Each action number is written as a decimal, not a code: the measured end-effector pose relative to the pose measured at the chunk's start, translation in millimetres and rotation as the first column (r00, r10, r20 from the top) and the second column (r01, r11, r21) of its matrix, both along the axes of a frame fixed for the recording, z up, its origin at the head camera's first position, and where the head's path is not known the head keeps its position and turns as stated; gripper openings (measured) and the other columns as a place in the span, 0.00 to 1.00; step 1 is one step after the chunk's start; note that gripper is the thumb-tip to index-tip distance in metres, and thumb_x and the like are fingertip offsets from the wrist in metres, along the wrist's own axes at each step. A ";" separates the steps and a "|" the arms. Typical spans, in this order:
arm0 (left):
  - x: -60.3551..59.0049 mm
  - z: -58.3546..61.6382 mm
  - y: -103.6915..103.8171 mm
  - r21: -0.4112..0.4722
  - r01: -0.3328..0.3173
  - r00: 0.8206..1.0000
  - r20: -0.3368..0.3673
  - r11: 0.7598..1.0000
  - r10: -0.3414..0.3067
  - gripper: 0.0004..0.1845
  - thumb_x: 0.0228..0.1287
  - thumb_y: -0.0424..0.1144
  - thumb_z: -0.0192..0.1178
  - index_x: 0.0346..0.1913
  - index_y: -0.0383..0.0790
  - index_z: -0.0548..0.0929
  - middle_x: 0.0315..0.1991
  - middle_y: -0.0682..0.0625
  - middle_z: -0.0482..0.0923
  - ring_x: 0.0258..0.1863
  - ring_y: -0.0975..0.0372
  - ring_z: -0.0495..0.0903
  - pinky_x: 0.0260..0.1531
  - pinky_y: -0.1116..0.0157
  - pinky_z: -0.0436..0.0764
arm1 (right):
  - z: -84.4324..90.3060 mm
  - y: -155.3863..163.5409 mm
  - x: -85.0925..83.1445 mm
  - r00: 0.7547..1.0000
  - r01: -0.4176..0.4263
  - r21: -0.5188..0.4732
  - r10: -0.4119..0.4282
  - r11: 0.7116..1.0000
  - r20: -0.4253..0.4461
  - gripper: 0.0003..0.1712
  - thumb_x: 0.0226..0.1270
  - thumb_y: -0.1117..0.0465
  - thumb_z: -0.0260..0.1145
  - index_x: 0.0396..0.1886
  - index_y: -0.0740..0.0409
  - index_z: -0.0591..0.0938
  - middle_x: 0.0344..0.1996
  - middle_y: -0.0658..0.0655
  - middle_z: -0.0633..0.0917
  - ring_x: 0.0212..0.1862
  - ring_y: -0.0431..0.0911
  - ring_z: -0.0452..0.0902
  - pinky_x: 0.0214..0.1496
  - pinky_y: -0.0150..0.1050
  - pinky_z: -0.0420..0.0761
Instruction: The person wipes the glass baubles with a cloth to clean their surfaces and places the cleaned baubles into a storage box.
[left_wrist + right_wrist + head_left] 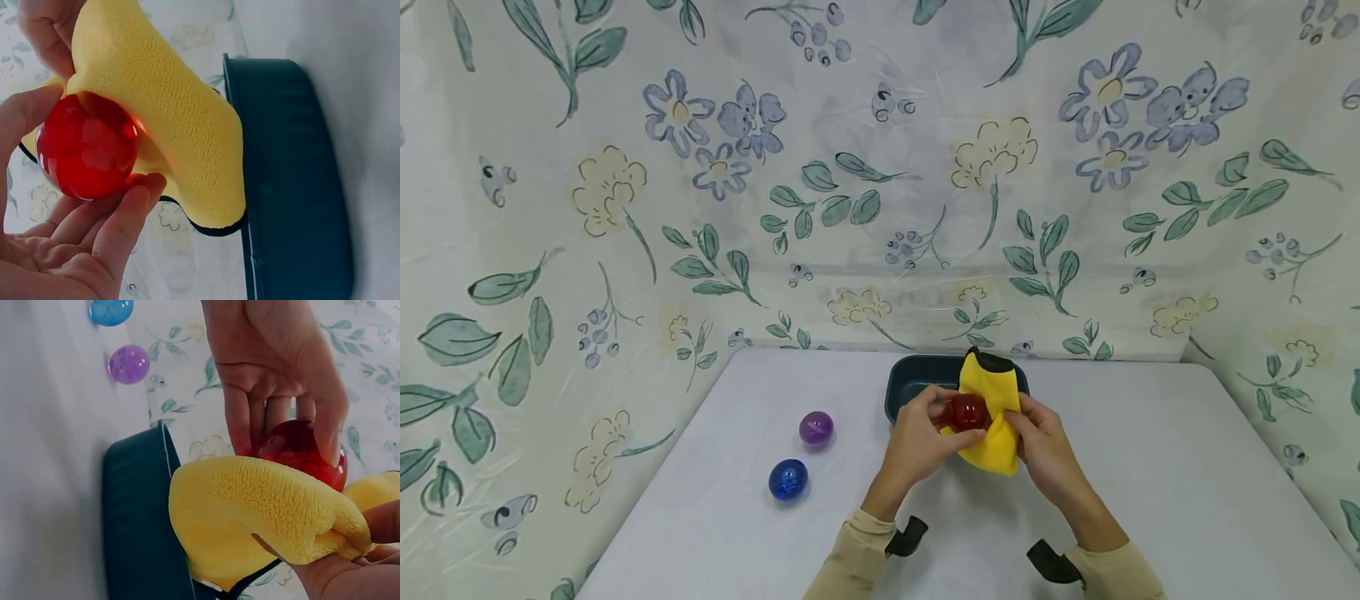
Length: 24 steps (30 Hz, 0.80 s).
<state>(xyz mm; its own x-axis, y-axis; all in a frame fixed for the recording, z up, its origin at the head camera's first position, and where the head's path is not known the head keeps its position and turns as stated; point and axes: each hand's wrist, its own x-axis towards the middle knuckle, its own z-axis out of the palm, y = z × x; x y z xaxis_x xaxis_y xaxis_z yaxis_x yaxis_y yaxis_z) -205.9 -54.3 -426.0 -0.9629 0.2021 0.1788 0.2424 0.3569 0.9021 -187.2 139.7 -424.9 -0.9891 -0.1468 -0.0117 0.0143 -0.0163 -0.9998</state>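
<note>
Together, the left hand [919,446] gripped a red ball [967,412] while the right hand [1043,450] pinched a yellow cloth [995,417] against it.

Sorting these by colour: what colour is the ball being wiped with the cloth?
Red and translucent; the ball shows best in the left wrist view.

A purple ball [816,429] and a blue ball [788,480] lie near each other on the white table [1150,467], before floral cloth [625,208].
</note>
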 end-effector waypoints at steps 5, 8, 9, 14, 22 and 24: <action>0.5 1.6 -0.8 0.013 0.018 0.999 0.029 1.000 -0.019 0.30 0.60 0.46 0.76 0.62 0.37 0.80 0.58 0.41 0.86 0.54 0.50 0.88 0.56 0.51 0.87 | 1.2 0.4 -0.6 1.000 0.012 0.010 -0.012 1.000 0.002 0.25 0.86 0.61 0.45 0.76 0.66 0.65 0.67 0.66 0.73 0.55 0.45 0.79 0.59 0.29 0.84; 0.9 2.3 -2.3 0.019 0.020 0.999 0.029 1.000 -0.021 0.29 0.60 0.46 0.76 0.62 0.37 0.82 0.59 0.42 0.86 0.55 0.50 0.86 0.58 0.50 0.86 | 0.8 0.0 -0.2 1.000 0.015 0.025 -0.015 1.000 0.000 0.26 0.86 0.61 0.45 0.76 0.66 0.64 0.67 0.66 0.72 0.56 0.46 0.79 0.60 0.31 0.85; 1.0 2.3 -2.9 0.017 0.018 0.999 0.027 1.000 -0.018 0.29 0.60 0.46 0.76 0.62 0.37 0.83 0.59 0.42 0.85 0.56 0.50 0.86 0.59 0.50 0.86 | 0.6 -0.2 0.1 1.000 0.016 0.028 -0.016 0.999 -0.002 0.26 0.86 0.61 0.45 0.76 0.66 0.64 0.67 0.66 0.72 0.57 0.47 0.78 0.60 0.32 0.85; -2.5 4.3 -4.4 -0.003 -0.007 1.000 0.015 1.000 0.007 0.28 0.59 0.48 0.77 0.61 0.40 0.85 0.58 0.44 0.85 0.55 0.53 0.83 0.56 0.53 0.88 | 2.6 -1.3 -1.1 0.999 0.036 0.040 -0.035 0.999 -0.010 0.26 0.85 0.61 0.46 0.77 0.65 0.64 0.68 0.65 0.72 0.58 0.49 0.78 0.61 0.32 0.84; -0.2 -0.7 -4.8 -0.076 -0.024 1.000 0.003 0.997 0.024 0.31 0.58 0.50 0.77 0.62 0.41 0.85 0.56 0.45 0.86 0.49 0.57 0.82 0.50 0.58 0.89 | -0.4 -2.8 3.9 0.998 0.058 0.060 -0.058 0.996 0.002 0.27 0.85 0.61 0.47 0.77 0.65 0.64 0.69 0.65 0.73 0.58 0.50 0.78 0.61 0.33 0.85; 1.3 -1.2 -5.3 -0.088 -0.025 1.000 -0.003 0.996 0.025 0.31 0.58 0.51 0.77 0.63 0.41 0.85 0.56 0.46 0.86 0.47 0.59 0.83 0.48 0.60 0.89 | -1.0 -3.2 4.8 0.998 0.064 0.065 -0.065 0.996 0.000 0.27 0.85 0.61 0.47 0.77 0.65 0.64 0.68 0.66 0.73 0.57 0.50 0.79 0.60 0.34 0.85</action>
<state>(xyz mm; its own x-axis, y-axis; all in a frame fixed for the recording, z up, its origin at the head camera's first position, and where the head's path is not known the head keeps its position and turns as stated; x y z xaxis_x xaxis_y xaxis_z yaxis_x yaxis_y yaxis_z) -204.5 -59.7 -427.2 -0.9675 0.1929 0.1632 0.2341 0.4408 0.8666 -182.5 136.5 -426.0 -0.9964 -0.0816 -0.0213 0.0175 0.0474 -0.9987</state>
